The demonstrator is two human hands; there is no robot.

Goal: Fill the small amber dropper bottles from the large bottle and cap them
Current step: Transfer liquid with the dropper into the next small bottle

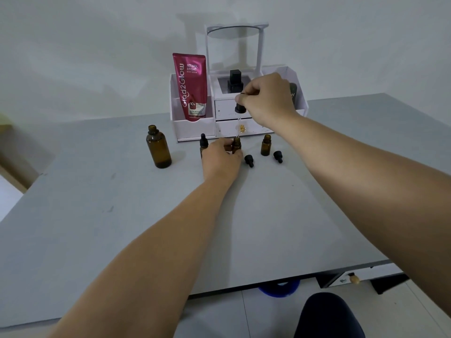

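My right hand point(267, 97) pinches the dropper point(239, 113) by its bulb, its long axis upright, glass tip pointing straight down into the small amber bottle point(236, 145). My left hand point(220, 158) wraps its fingers around that upright bottle, mid-counter point(122, 215). The large bottle point(158, 147) stands open, well left.

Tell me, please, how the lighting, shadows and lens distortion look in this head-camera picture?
Head view: soft, even light, no glare on the table; faint shadows lie under both forearms and behind the white organizer; wide-angle lens stretches the forearms near the frame edges; the dropper in the right hand is slightly soft.
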